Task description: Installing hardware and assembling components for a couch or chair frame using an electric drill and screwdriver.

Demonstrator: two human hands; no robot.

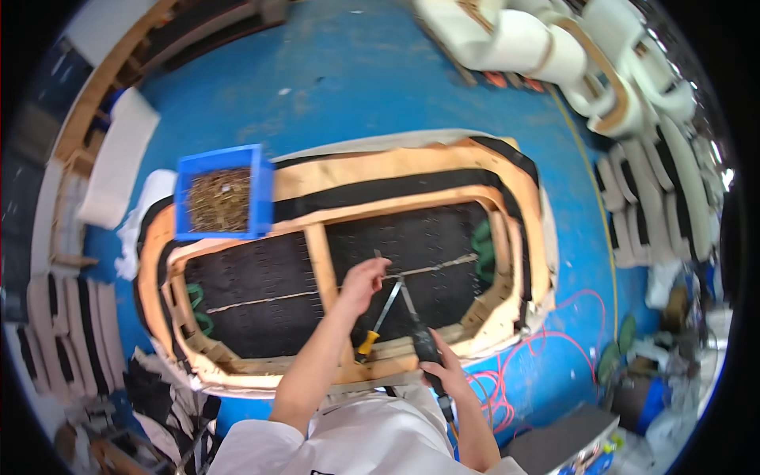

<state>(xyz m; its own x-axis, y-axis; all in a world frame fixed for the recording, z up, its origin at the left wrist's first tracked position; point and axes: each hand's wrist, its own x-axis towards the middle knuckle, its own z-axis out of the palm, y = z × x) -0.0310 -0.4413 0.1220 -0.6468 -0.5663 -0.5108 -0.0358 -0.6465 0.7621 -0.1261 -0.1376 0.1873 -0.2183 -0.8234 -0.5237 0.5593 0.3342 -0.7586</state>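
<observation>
In front of me lies a large wooden furniture frame (317,223) with rounded ends, its inside lined with black fabric (253,273). My right hand (450,370) is wrapped round a black corded power screwdriver (426,347), whose long thin tip points away over the fabric. Fingers bent together, my left hand (364,286) hovers above the black fabric near that tip. A thin sliver shows at its fingertips, too small to name. Between the hands, a screwdriver with a yellow handle (366,346) leans against the near wooden rail, its metal shaft reaching over the fabric.
A blue bin (264,198) full of small brass-coloured pieces stands on the frame's far left. Red hose (499,384) coils on the blue floor (348,79) at the right. Padded grey-and-black parts (673,190) stack at right and left. White curved pieces (538,47) stand far right.
</observation>
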